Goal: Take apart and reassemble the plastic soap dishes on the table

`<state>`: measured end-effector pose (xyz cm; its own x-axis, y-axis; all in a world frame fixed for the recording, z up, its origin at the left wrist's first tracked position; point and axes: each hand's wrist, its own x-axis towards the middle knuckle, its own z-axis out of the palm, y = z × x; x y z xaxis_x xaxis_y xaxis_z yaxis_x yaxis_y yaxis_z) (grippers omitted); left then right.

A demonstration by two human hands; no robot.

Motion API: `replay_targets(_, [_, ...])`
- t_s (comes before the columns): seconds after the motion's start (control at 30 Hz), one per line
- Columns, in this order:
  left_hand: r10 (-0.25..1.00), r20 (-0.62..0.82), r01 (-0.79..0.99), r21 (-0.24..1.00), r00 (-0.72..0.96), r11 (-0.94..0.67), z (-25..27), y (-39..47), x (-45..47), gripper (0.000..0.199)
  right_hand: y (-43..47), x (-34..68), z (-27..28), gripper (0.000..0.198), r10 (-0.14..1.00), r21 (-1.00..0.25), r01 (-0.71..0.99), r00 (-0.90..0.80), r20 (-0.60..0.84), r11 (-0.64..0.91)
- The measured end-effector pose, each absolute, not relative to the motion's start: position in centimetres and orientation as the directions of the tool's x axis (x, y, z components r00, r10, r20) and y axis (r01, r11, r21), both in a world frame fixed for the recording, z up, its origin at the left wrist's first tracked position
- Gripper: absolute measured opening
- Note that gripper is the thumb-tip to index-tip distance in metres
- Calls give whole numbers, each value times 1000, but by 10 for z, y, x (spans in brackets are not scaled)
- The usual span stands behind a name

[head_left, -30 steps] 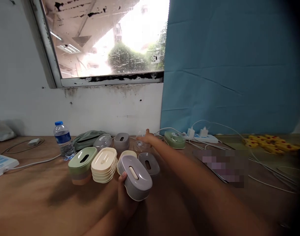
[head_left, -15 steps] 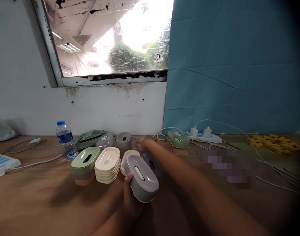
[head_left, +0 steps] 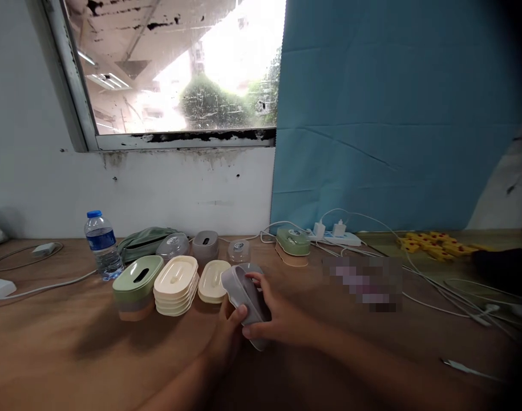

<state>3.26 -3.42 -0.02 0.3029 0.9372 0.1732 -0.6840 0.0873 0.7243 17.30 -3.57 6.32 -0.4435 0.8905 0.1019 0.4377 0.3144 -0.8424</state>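
A grey plastic box (head_left: 243, 294) is tilted between the person's two hands, over the brown tabletop (head_left: 64, 342). The left hand (head_left: 227, 326) grips its near side, thumb pressed against the wall; its other fingers are mostly hidden. The right hand (head_left: 278, 314) clasps it from the right, thumb and fingers parted around it; how deep the fingertips go cannot be told.

A low cream stack (head_left: 213, 281) sits just left of the box, and a grey piece (head_left: 252, 266) shows behind it, partly covered. Further left stand a taller stack of cream trays (head_left: 177, 279) and a green slotted box (head_left: 134, 277). Behind are a water bottle (head_left: 103, 245), a green pouch (head_left: 141, 241), a slotted grey container (head_left: 206, 246) and two clear-lidded containers (head_left: 239, 251). To the right are another green box (head_left: 293, 242), a power strip (head_left: 350, 238) and trailing white cables (head_left: 432, 309).
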Motion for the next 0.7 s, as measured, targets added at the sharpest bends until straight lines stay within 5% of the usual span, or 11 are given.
replay_targets(0.27, [979, 126, -601, 799, 160, -5, 7, -32, 40, 42, -20, 192, 43, 86, 890, -816, 414, -386, 243, 403])
replay_targets(0.53, [972, 78, -596, 799, 224, 73, 15, -33, 36, 49, -18, 199, 49, 90, 860, -736, 460, -376, 345, 497])
replay_targets(0.7, [952, 170, -628, 778, 256, 30, 16, -31, 33, 50, -23, 198, 62, 86, 864, -762, 435, -386, 323, 479])
